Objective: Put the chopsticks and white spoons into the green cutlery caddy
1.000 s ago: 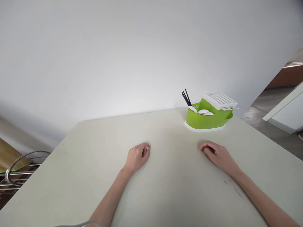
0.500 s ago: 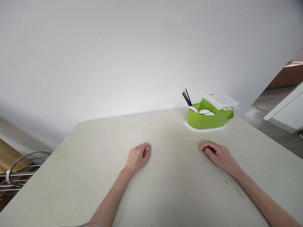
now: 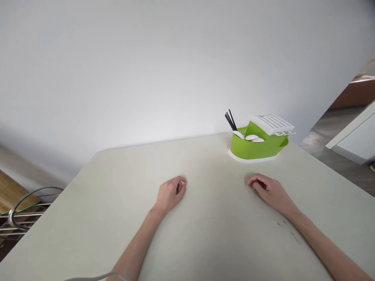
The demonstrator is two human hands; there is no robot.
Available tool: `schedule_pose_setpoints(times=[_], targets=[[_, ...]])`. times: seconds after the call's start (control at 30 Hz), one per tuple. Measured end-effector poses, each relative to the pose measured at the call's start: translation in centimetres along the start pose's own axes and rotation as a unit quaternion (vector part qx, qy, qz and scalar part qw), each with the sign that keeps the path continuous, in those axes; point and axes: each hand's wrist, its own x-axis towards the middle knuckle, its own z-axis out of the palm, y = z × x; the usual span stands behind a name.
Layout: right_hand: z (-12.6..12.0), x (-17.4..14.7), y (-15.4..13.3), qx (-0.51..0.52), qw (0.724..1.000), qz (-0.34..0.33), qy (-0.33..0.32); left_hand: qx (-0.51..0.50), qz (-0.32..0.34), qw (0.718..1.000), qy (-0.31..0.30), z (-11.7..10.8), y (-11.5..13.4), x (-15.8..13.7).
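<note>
My left hand point(image 3: 170, 192) rests on the pale table point(image 3: 205, 234), its fingers curled in and the thumb tip against the index finger. Nothing shows inside it. To the right, my right hand point(image 3: 271, 192) lies on its side on the same surface, fingers bent into a loose fist and holding nothing I can see. Beyond the right hand, apart from it, stands a green utensil holder point(image 3: 249, 150) with a white base and a white slotted top point(image 3: 272, 123). Black chopsticks point(image 3: 231, 121) and several white spoons point(image 3: 252, 137) stick out of its open end.
A plain wall point(image 3: 175, 78) rises behind the table's far edge. At the lower left stands a metal rack point(image 3: 22, 212) with a wooden board point(image 3: 13, 191). A grey cable point(image 3: 96, 278) crosses my left forearm. Dark marks point(image 3: 294, 237) show near the right forearm.
Both hands keep the same pose and place on the table. The view has shifted very slightly, and more of the cable shows at the bottom edge.
</note>
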Motion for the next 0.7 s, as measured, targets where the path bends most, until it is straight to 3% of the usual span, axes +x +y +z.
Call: schedule_pose_setpoints(times=[0.7], targets=[[-0.54,0.02,-0.11,-0.004,1.000,0.007,-0.005,-0.002,0.008,1.000,0.006,0.09,0.33,0.12]])
